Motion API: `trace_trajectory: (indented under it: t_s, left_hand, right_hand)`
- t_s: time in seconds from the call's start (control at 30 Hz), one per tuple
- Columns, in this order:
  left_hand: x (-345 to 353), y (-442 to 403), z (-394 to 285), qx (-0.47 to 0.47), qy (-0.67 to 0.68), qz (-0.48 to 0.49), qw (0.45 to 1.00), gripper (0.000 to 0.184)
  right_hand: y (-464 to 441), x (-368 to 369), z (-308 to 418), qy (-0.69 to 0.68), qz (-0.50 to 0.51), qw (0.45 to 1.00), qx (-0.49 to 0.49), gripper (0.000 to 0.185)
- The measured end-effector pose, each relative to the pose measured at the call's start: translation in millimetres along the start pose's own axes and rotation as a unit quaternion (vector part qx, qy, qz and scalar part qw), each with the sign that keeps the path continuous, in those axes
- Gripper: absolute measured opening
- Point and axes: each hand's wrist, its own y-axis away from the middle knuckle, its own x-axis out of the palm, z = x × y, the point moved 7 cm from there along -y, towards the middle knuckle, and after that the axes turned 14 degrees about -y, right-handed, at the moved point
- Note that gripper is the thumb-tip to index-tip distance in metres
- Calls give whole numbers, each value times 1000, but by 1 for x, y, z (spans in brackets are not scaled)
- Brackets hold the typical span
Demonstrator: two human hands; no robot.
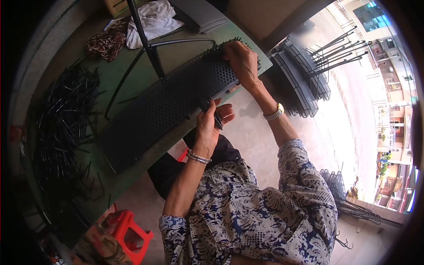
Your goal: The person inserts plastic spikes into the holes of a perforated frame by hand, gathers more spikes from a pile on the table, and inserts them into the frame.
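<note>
A long black perforated panel lies aslant on the green table, with a row of thin black prongs along its far edge. My right hand is at the panel's upper right end, fingers pinched together over the prongs; what they hold is hidden. Below the panel's near edge, my left hand is closed around a few short black sticks, its outer fingers partly curled. A large heap of similar black sticks is spread over the left side of the table.
A black metal stand rises by the panel's far edge. White cloth and a patterned brown cloth lie behind. Stacked black racks stand right of the table. A red stool is below the table.
</note>
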Motion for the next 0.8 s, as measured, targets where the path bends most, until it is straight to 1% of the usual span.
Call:
trace_trajectory:
  t_s: [0.07,0.2,0.27,0.4,0.47,0.6,0.67,0.8]
  left_hand:
    - [-3,-1,3,-5,25,-19,999,29]
    - [-3,1,2,-4,25,-25,999,28]
    - [-4,1,0,3,11,-40,999,29]
    - [-1,5,-5,5,12,-43,999,27]
    - [-3,3,-1,-2,15,-48,999,26]
    - [-7,0,4,0,29,-58,998,26]
    - [-11,-2,7,2,16,-62,998,25]
    - [-13,-1,6,4,-10,-68,998,23]
  right_hand:
    - [0,0,2,25,5,1000,7,8]
    - [-3,-2,-2,39,30,999,-6,9]
    - [-5,-1,-4,90,50,995,10,17]
    - [-7,-1,-5,86,55,994,27,17]
    - [-7,2,0,12,61,998,29,10]
    - [-14,5,7,25,97,995,11,10]
    - [-16,6,4,66,130,988,42,14]
    - [-11,8,0,22,134,991,23,12]
